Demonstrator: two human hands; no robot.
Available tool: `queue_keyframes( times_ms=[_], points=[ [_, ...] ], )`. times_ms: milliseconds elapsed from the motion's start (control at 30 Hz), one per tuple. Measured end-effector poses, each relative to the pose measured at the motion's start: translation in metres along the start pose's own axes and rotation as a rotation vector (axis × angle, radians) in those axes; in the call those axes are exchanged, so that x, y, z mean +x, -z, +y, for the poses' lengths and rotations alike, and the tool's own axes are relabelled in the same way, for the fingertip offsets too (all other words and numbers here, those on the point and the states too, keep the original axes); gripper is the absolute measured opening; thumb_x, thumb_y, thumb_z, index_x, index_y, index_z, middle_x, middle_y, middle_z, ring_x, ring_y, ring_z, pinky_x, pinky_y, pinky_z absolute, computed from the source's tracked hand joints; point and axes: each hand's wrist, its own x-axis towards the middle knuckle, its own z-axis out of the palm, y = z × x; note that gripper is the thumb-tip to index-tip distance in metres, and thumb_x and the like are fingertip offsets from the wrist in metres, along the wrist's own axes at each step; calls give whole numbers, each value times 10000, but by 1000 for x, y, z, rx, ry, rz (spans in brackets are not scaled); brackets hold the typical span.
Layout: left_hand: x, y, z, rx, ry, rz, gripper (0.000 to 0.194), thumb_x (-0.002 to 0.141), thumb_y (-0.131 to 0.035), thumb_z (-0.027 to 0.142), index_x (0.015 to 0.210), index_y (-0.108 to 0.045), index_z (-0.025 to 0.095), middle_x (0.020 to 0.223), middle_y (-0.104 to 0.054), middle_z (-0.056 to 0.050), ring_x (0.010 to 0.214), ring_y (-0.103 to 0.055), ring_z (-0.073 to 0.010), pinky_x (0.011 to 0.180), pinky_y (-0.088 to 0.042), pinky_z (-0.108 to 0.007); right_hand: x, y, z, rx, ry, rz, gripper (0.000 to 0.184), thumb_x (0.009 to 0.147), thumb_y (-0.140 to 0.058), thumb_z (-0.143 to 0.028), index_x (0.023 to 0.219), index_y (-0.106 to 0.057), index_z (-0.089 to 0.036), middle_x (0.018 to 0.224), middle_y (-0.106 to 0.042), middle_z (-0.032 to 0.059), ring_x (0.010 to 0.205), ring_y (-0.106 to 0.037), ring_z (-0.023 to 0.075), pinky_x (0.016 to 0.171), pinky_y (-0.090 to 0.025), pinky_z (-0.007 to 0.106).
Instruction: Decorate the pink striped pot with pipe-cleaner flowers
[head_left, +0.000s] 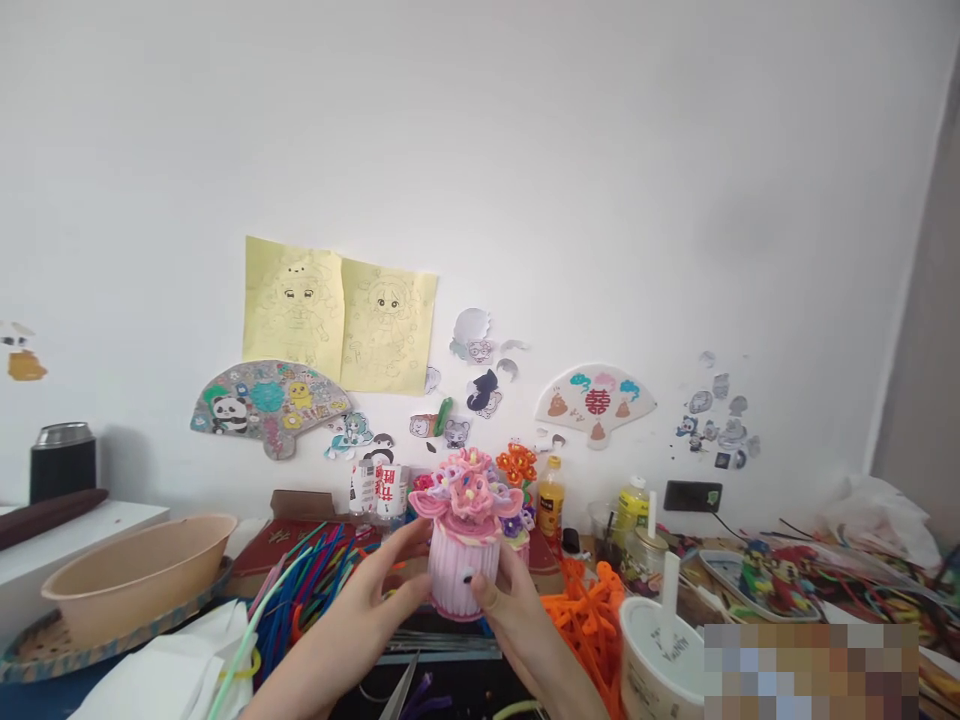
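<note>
Fingers of the left hand point(379, 590) and right hand point(517, 610) are clasped on opposite sides of one flower-topped pink pot point(454, 560), near the middle. Its fuzzy wall probably wants light, even pressure — enough to steady it, without flattening ribs or petals, the right thumb easy beside the one visible eye point(468, 578); contact there I cannot tell. Far, on the wall — two yellow sheets point(390, 335), two fans point(270, 400); near right, one lidded cup point(649, 640).

Fuzzy, ribbed flowerpot point(452, 572); smooth, plastic-looking basin point(154, 590); matt, creased paper sheets point(386, 335).
</note>
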Motion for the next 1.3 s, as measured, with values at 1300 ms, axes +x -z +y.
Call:
queue_keyframes(
  times_ms=[1300],
  points=[
    [20,-27,-20,-225,-208,46,721,691,-752,436,1269,-450,128,1328,-542,-130,1197,-537,-254,1001,-480,-328,11,14,5,-305,211,151,745,686,-776,-493,1306,-422,-281,1372,-533,112,1283,-493,288,1023,-445,416]
  ],
)
